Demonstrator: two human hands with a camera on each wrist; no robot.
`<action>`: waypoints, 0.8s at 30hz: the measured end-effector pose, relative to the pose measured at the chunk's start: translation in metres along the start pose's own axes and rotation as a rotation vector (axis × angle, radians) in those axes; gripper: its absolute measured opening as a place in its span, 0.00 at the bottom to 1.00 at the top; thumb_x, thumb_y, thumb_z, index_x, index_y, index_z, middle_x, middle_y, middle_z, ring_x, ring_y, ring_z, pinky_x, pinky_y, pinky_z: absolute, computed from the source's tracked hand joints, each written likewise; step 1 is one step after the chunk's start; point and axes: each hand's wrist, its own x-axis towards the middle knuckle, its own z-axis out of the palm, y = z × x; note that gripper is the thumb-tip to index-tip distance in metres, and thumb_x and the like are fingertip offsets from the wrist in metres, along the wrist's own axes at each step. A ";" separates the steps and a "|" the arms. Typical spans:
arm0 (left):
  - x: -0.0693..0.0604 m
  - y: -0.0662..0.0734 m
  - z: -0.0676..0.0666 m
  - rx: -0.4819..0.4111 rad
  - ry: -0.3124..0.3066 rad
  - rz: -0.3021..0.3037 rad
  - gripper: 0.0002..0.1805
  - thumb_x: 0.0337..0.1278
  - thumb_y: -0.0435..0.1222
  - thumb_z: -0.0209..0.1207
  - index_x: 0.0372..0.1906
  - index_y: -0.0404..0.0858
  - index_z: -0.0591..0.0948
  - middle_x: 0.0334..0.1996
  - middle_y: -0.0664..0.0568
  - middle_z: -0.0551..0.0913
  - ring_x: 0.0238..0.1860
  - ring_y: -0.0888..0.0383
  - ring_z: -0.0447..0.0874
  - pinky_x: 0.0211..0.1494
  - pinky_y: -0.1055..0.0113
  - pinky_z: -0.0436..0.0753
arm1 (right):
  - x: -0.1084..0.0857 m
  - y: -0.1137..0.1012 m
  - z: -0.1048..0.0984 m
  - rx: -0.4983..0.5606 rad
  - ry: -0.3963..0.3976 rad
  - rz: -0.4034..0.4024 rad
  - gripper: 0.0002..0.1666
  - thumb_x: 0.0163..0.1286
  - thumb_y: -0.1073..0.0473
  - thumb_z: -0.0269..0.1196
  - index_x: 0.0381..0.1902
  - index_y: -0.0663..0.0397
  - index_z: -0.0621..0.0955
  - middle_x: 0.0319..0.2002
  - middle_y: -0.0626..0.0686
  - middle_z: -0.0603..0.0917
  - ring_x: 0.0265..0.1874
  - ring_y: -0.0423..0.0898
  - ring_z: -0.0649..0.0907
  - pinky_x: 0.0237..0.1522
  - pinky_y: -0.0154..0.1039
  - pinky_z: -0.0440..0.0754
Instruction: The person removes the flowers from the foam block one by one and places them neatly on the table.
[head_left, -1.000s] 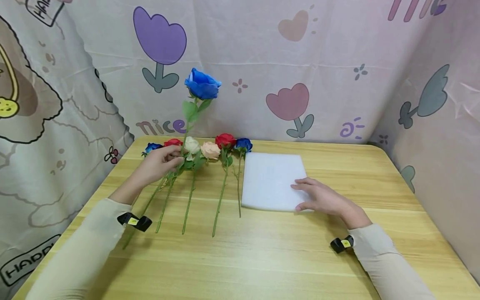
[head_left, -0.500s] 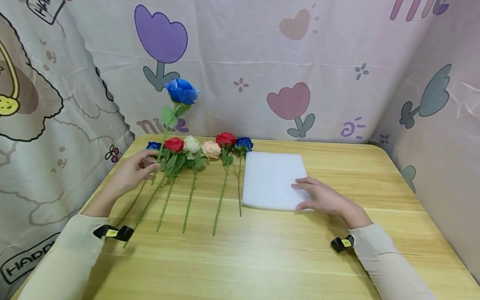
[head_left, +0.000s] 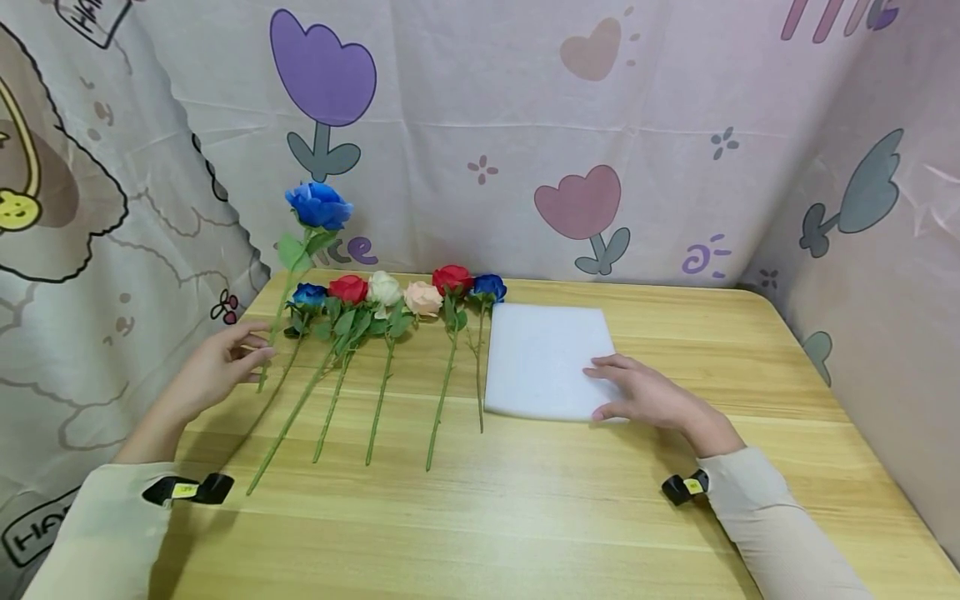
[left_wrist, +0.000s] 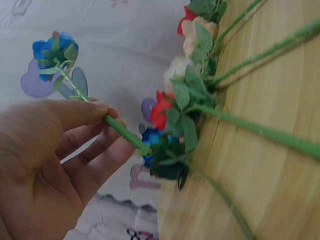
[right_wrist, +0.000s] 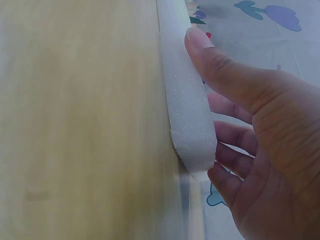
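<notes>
My left hand (head_left: 213, 371) pinches the green stem of a blue rose (head_left: 318, 206) between thumb and fingers. The rose stands nearly upright above the table's left side, its bloom against the backdrop; the left wrist view shows the stem's cut end (left_wrist: 144, 150) just past the fingers. Just right of that hand lies a darker blue rose (head_left: 309, 295). On the right, my right hand (head_left: 648, 396) rests on the right edge of a white foam slab (head_left: 543, 362), fingers spread and relaxed, thumb at the near corner.
Along the table (head_left: 525, 517) lie a red rose (head_left: 348, 288), a white rose (head_left: 385, 288), a peach rose (head_left: 423, 298), another red rose (head_left: 452, 279) and a blue rose (head_left: 489, 287) beside the slab. Stems point toward me. A printed cloth (head_left: 450, 75) hangs behind.
My left hand has carried the blue rose left and lower, away from above the lying roses, uncovering the leftmost blue one. The right hand and slab have stayed put.
</notes>
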 end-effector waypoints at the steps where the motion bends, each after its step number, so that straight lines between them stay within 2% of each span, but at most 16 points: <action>1: -0.002 -0.002 -0.002 0.006 -0.001 -0.008 0.23 0.72 0.31 0.53 0.65 0.22 0.66 0.42 0.31 0.78 0.33 0.67 0.81 0.33 0.67 0.87 | 0.000 0.000 0.000 0.000 0.001 -0.001 0.47 0.56 0.38 0.71 0.67 0.57 0.73 0.69 0.60 0.67 0.69 0.63 0.63 0.68 0.60 0.61; 8: -0.017 -0.016 -0.011 0.000 0.001 -0.033 0.23 0.72 0.30 0.52 0.65 0.21 0.65 0.42 0.30 0.77 0.33 0.69 0.80 0.32 0.68 0.86 | 0.000 0.001 0.000 0.002 0.002 -0.005 0.48 0.56 0.37 0.71 0.68 0.57 0.73 0.70 0.59 0.67 0.69 0.63 0.63 0.69 0.60 0.61; 16: -0.029 -0.030 -0.019 0.023 0.002 -0.109 0.25 0.73 0.32 0.51 0.66 0.21 0.64 0.45 0.32 0.75 0.33 0.69 0.78 0.33 0.67 0.87 | 0.000 0.001 0.000 0.005 0.003 -0.005 0.48 0.55 0.37 0.71 0.67 0.57 0.73 0.69 0.59 0.67 0.69 0.63 0.63 0.68 0.60 0.61; 24: -0.041 -0.046 -0.025 0.021 0.027 -0.157 0.27 0.73 0.35 0.52 0.65 0.19 0.63 0.42 0.43 0.75 0.34 0.75 0.75 0.32 0.69 0.86 | 0.000 0.001 0.000 0.003 0.005 -0.007 0.47 0.55 0.38 0.71 0.67 0.57 0.73 0.69 0.60 0.67 0.69 0.63 0.63 0.68 0.60 0.61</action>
